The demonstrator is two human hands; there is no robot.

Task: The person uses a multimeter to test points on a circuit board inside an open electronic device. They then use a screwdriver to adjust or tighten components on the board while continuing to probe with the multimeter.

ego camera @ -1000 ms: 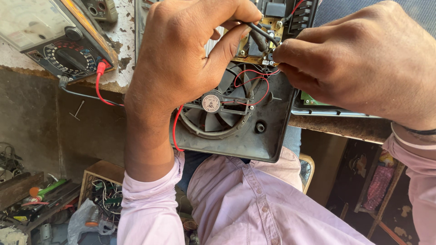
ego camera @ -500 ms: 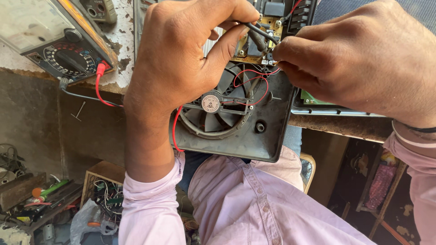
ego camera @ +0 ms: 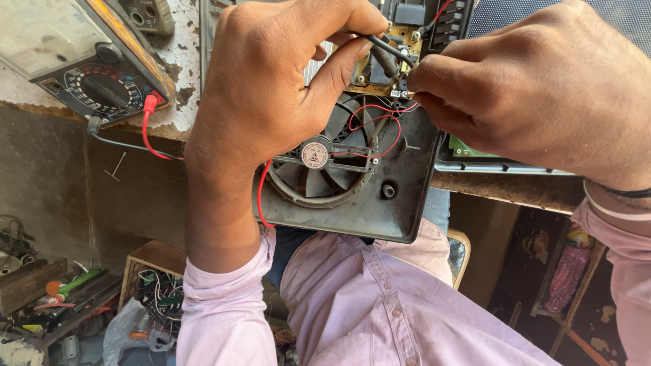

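Now I see my left hand (ego camera: 271,88) pinching a black probe (ego camera: 383,49) on the circuit board (ego camera: 400,37) at twelve o'clock above the fan (ego camera: 325,163); my right hand (ego camera: 536,88) seems closed on thin wires, though its fingertips are hidden.

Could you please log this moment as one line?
left hand: holds thin black probe | right hand: pinches at circuit board | grey fan housing: beneath

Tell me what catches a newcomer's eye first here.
Two hands meet over an opened device: the left hand pinches a black probe against the circuit board, the right hand pinching beside it. Just below sits a round fan with thin red wires. A multimeter lies top left.
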